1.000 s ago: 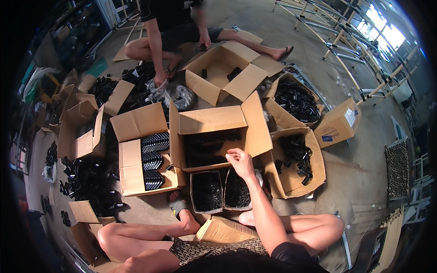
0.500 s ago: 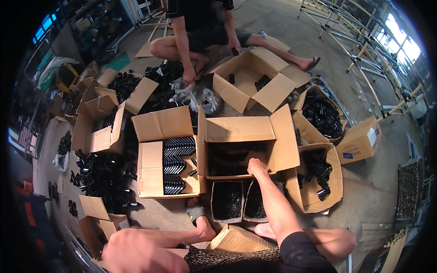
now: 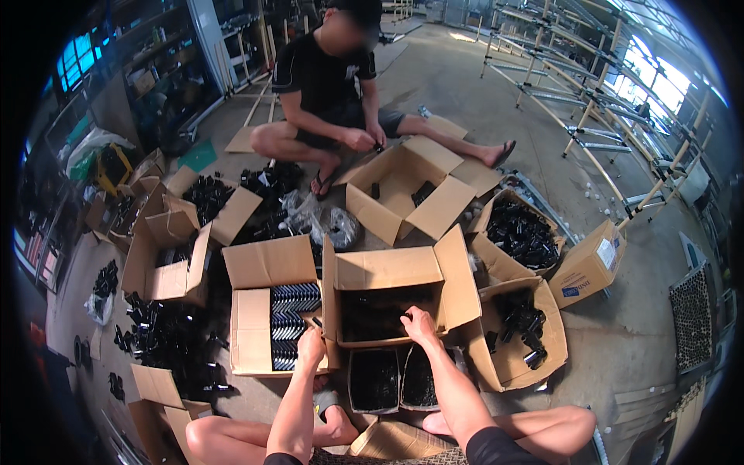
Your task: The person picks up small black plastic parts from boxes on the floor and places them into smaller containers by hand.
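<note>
1. The left hand (image 3: 311, 343) sat just below the centre of the frame, at the near right corner of an open brown cardboard box (image 3: 256, 341) filled with neat rows of small black parts (image 3: 289, 322). Its fingers were curled and touching the box edge; whether they gripped anything could not be told.
2. The right hand (image 3: 419, 324) lay a little right of centre, fingers bent down over the near rim of a larger open brown cardboard box with dark contents (image 3: 387, 310). Whether it closed on a part could not be told.
3. Two black rectangular trays (image 3: 399, 380) stood side by side just below that larger box, between the person's forearms.
4. At lower right, another open carton (image 3: 515, 341) held loose black pieces.
5. At the top centre, a second person in a black shirt (image 3: 325, 77) sat on the concrete floor, both hands together over an open carton (image 3: 403, 194).
6. A heap of loose black parts (image 3: 167, 341) lay on the floor at the left, beside more open cartons.
7. Metal pipe racks (image 3: 589, 101) filled the upper right.
</note>
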The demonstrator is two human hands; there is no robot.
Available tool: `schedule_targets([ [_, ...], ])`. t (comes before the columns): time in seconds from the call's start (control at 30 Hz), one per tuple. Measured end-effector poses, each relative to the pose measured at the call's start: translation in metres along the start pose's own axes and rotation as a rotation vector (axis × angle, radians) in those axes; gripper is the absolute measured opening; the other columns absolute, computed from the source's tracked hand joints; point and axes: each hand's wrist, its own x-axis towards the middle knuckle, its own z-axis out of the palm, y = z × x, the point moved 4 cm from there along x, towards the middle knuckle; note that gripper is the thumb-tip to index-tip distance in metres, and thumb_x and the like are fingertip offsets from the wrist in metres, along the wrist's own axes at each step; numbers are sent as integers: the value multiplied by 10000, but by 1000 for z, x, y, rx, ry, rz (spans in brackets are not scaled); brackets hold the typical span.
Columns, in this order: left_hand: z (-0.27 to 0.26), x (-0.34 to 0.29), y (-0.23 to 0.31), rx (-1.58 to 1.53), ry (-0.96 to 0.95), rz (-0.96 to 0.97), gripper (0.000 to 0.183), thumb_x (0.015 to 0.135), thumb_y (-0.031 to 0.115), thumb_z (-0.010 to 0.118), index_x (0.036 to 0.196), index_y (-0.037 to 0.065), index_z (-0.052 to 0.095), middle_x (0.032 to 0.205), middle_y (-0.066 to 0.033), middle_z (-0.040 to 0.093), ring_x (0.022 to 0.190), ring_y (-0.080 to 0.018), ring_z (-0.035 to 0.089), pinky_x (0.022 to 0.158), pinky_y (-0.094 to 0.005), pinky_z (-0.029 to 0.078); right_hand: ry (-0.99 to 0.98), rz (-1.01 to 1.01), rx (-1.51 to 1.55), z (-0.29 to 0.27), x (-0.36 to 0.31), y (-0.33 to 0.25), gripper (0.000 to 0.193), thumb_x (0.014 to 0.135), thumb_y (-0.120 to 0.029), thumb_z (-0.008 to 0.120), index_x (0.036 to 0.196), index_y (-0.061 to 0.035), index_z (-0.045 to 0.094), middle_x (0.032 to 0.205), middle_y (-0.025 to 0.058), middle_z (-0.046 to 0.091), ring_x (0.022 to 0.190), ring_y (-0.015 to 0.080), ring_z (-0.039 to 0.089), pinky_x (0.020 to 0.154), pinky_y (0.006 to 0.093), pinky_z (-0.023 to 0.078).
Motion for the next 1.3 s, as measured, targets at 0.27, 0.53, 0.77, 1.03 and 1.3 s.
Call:
schedule_targets([
  [0.27, -39, -19, -32, -549, -6, -300, 218, 786, 106, 689, 923, -62, 707, 822, -176, 715, 714, -253, 705, 658, -367, 582, -78, 110, 928, -29, -37, -23, 162, 960, -182, 653, 921, -25, 647, 819, 30, 682, 712, 96, 656, 625, 236, 521],
  [0.53, -113, -96, 81, -1232, 27, -134, 121, 856, -38, 664, 972, -1, 662, 896, -32, 707, 789, -94, 655, 742, -238, 524, -548, -124, 1016, -83, -94, -140, 230, 993, -258, 616, 935, -48, 688, 840, -22, 665, 806, 90, 619, 768, 256, 496],
  [0.77, -90, -122, 124, -1098, -352, -113, 151, 903, -25, 662, 1052, -18, 683, 938, -25, 700, 836, -83, 630, 788, -230, 515, -576, -15, 1164, -54, -116, -148, 263, 992, -191, 607, 1153, -2, 693, 1016, -1, 688, 923, 65, 597, 908, 231, 461],
  [1.03, -65, -143, 88, -1176, -704, -80, 235, 953, 37, 588, 1181, -8, 619, 1058, -15, 652, 961, -91, 586, 894, -257, 466, -779, 129, 1064, -17, -131, -136, 272, 967, -287, 648, 970, -34, 748, 820, -14, 696, 737, 62, 611, 688, 237, 487],
  [1.3, -68, -153, 136, -213, -246, -160, 618, 765, 451, 808, 1012, -83, 619, 866, -277, 688, 856, -380, 701, 751, -421, 551, -416, 63, 646, 14, -136, -118, 401, 918, -390, 678, 803, -10, 738, 652, 65, 670, 624, 112, 613, 589, 312, 473],
])
